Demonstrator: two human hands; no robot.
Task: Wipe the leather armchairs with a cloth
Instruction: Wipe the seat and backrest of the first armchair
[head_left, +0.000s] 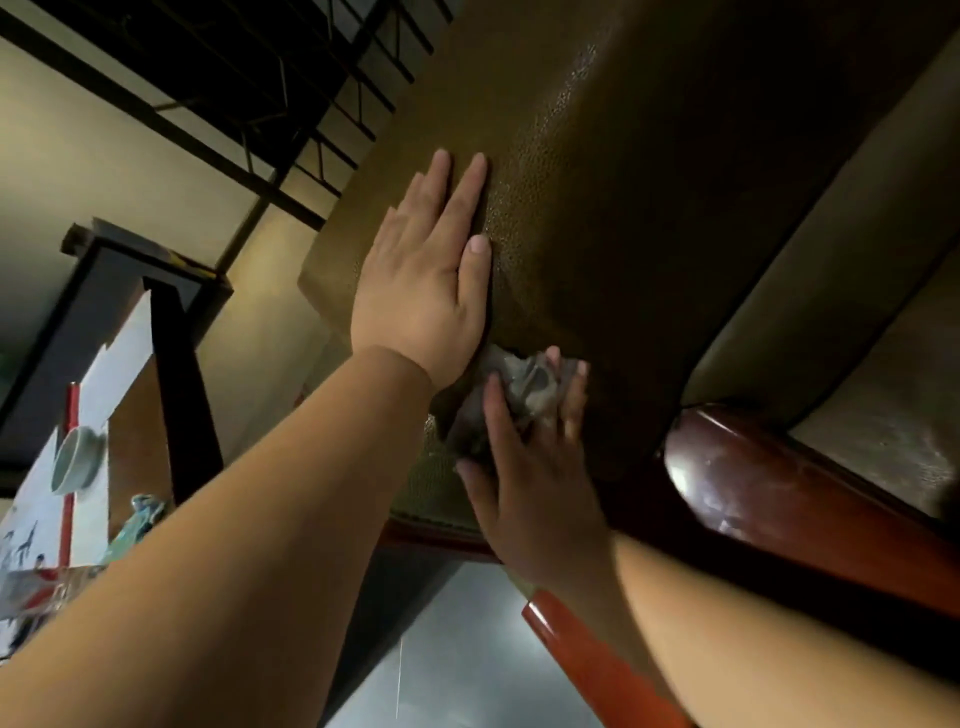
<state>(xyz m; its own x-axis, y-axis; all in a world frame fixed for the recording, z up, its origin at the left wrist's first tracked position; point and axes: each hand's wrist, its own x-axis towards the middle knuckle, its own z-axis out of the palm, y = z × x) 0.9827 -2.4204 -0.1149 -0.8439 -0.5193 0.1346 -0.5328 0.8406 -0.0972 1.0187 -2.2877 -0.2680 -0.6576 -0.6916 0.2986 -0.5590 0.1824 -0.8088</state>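
Leather armchair (597, 171): right hand (535, 467) presses cloth (519, 387).

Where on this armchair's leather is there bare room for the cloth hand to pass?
Free: the leather back above and right of the left hand, up to the beige cushion. Crowded: the lower corner, where the right hand presses the cloth beside the wooden armrest.
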